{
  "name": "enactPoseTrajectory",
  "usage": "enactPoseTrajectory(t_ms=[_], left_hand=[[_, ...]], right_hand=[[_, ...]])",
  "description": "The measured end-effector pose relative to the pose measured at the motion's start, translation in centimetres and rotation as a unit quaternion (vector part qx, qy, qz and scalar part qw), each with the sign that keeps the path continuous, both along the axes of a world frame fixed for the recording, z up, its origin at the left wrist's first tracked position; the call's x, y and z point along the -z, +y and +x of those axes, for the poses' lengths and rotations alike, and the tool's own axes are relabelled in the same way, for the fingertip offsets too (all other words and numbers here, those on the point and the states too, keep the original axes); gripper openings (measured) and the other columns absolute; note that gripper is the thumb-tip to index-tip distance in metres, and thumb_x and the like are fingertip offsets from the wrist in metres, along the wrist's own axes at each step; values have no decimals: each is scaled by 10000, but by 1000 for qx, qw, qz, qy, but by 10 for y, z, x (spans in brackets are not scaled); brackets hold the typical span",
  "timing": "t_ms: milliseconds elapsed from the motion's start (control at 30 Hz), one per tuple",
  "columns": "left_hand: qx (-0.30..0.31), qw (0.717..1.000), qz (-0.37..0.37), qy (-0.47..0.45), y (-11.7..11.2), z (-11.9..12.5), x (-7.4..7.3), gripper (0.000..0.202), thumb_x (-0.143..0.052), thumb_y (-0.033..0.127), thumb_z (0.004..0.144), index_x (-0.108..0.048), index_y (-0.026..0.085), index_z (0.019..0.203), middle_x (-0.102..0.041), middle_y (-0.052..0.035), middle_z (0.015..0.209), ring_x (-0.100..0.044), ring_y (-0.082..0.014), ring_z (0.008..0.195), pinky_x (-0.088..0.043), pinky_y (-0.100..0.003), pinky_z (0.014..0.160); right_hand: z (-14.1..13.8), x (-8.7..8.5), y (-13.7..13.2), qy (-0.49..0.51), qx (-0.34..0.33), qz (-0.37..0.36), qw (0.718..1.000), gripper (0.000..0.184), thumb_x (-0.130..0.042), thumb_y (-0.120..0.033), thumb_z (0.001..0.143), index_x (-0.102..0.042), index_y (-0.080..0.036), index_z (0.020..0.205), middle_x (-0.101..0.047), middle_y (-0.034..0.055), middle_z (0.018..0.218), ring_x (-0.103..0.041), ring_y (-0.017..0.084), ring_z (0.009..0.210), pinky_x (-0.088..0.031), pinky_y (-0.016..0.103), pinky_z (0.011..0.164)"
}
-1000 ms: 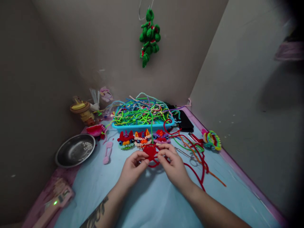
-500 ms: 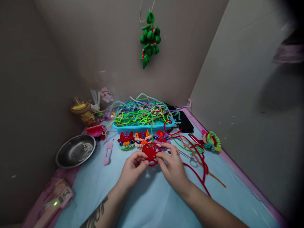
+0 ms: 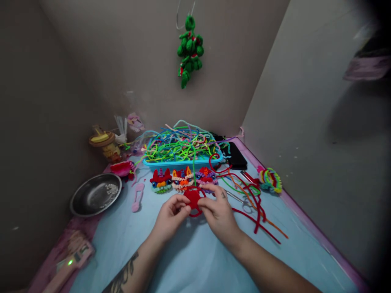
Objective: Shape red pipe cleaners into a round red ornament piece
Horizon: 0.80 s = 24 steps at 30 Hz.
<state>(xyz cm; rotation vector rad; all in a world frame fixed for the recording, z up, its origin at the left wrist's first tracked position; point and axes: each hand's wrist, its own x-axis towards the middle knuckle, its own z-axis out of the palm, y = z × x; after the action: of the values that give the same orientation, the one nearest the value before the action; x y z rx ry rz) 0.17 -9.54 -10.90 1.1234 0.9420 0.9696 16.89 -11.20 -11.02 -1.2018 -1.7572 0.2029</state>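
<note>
Red and fuzzy, the small round wire piece (image 3: 192, 198) is pinched tight by the left hand (image 3: 170, 217) and the right hand (image 3: 220, 215). It looks half shaped. More bending calls for small, firm finger twists.

A home craft corner: far blue tray (image 3: 183, 164) heaped with pipe cleaners (image 3: 180, 144), finished figures (image 3: 181, 179) on a blue-covered table (image 3: 195, 260).

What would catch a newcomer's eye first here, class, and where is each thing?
The left hand and right hand pinch a small red pipe-cleaner piece over the table middle. Behind it a blue tray brims with bright pipe cleaners, and a green figure hangs on the wall above.
</note>
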Motion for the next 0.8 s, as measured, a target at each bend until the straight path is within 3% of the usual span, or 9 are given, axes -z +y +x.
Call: enactPoseTrajectory(t_ms=[433,633,800], left_hand=[[-14,999,19,31,-2,0,1,221,-687,321,712,-595,171,845,-592,9,695,-538,-111,638,-398,-220,626],[-7,1000,14,23,-1,1,0,234,-701,327,695,-591,166,824,-599,9,692,-550,-110,638,-403,-217,625],[-25,999,17,20,-2,1,-2,236,-709,321,685,-598,161,818,-605,5,689,-556,-111,633,-411,-222,622]], right_hand=[[0,-4,-3,4,14,-11,1000,204,-526,-73,753,-659,-227,748,-536,78,1089,-483,248,1060,-424,443,884],[0,0,-1,40,-9,-51,998,181,-555,-78,763,-659,-221,722,-536,76,1091,-500,231,1054,-444,408,870],[2,-5,0,-11,-12,-25,1000,185,-554,-81,769,-670,-226,763,-556,72,1107,-485,237,1069,-427,435,898]])
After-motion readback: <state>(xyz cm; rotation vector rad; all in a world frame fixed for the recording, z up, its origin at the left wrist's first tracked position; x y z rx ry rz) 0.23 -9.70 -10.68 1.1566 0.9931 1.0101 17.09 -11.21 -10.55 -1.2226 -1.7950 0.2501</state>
